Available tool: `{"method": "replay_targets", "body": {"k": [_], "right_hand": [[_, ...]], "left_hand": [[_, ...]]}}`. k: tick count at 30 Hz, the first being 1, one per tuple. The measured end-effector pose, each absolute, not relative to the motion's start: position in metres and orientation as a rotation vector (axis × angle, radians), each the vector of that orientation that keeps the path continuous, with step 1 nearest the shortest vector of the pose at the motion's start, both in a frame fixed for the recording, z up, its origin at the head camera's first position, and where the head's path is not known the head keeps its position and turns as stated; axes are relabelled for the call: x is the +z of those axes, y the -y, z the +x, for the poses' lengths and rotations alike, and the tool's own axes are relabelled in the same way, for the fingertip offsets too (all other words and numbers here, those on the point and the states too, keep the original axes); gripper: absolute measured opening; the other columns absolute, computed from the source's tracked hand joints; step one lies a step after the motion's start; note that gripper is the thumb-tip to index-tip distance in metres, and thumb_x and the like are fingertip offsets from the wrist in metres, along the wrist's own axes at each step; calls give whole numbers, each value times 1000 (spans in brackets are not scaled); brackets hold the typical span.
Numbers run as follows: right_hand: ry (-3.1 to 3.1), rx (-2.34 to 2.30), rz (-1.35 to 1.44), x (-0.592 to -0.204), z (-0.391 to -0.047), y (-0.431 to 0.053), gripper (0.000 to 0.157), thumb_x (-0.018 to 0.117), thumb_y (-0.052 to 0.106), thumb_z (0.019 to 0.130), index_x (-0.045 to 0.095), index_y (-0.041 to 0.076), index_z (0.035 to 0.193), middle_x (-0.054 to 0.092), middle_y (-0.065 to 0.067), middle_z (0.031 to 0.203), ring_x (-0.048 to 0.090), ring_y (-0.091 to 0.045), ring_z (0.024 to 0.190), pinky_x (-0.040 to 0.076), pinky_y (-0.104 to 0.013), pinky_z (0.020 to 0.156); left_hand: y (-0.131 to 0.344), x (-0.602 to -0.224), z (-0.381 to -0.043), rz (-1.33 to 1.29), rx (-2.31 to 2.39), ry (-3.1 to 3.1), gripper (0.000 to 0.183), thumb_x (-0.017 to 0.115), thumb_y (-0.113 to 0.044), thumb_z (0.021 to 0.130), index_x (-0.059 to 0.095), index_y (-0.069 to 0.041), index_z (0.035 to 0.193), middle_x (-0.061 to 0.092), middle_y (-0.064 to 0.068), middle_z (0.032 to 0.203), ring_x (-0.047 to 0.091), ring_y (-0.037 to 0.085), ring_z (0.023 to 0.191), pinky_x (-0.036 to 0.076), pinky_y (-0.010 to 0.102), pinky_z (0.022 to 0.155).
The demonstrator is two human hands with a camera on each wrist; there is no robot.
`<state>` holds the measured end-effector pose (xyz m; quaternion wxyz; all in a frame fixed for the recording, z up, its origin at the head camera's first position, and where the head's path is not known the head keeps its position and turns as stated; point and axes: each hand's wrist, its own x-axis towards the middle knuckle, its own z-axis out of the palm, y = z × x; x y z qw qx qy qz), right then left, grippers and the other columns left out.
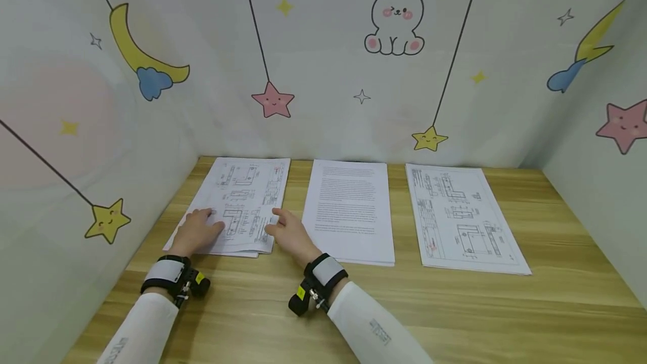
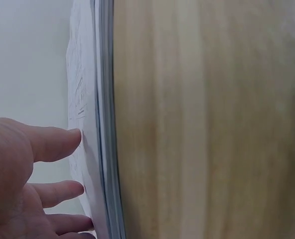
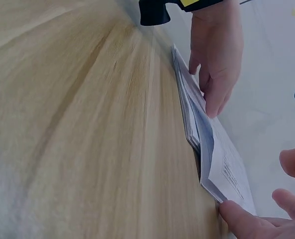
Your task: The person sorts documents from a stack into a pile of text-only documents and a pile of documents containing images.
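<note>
On the left of the table lies a stack of printed technical drawings (image 1: 253,184), its top sheets out of line with those below at the front edge. My left hand (image 1: 197,232) rests its spread fingertips on this stack near the left front corner. At the stack's right edge is my right hand (image 1: 292,235). In the right wrist view one fingertip (image 3: 237,216) of it touches the edge of the upper sheets (image 3: 224,172), which bulge and stick out past the sheets beneath. Its other fingers stay apart from the paper. The left wrist view shows the stack's layered edge (image 2: 105,124) beside the left fingers (image 2: 58,142).
A stack of text pages (image 1: 349,212) lies in the middle, close to my right hand. Farther right is another stack of drawings (image 1: 465,218). Behind the wooden table (image 1: 480,319) hangs a pale curtain (image 1: 333,60) with printed stars and a rabbit.
</note>
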<state>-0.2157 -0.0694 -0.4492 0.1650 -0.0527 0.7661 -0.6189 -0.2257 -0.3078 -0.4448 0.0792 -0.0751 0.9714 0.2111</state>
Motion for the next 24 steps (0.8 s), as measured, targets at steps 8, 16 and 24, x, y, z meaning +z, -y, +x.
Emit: {"method": "replay_targets", "body": {"k": [8, 16, 24], "right_hand": [[-1796, -2059, 129, -447, -216, 64, 47, 57, 18, 97, 54, 11, 142, 50, -17, 148, 55, -25, 129, 54, -34, 95], [-1625, -2170, 198, -448, -220, 60, 51, 54, 12, 97, 45, 6, 148, 57, -17, 129, 60, -18, 91, 55, -29, 75], [-1703, -2072, 171, -448, -218, 66, 61, 54, 15, 98, 32, 5, 154, 62, -8, 102, 56, -16, 82, 50, -26, 66]], "left_hand": [[304, -443, -224, -297, 610, -2933, 60, 45, -27, 99, 40, 12, 143, 43, 37, 144, 43, 53, 130, 38, 63, 107], [302, -443, -226, -279, 544, -3000, 57, 45, -26, 98, 45, 12, 140, 49, 38, 138, 47, 56, 126, 42, 64, 101], [298, -440, -225, -290, 509, -3039, 54, 46, -26, 98, 50, 11, 136, 55, 37, 132, 52, 55, 120, 45, 62, 97]]}}
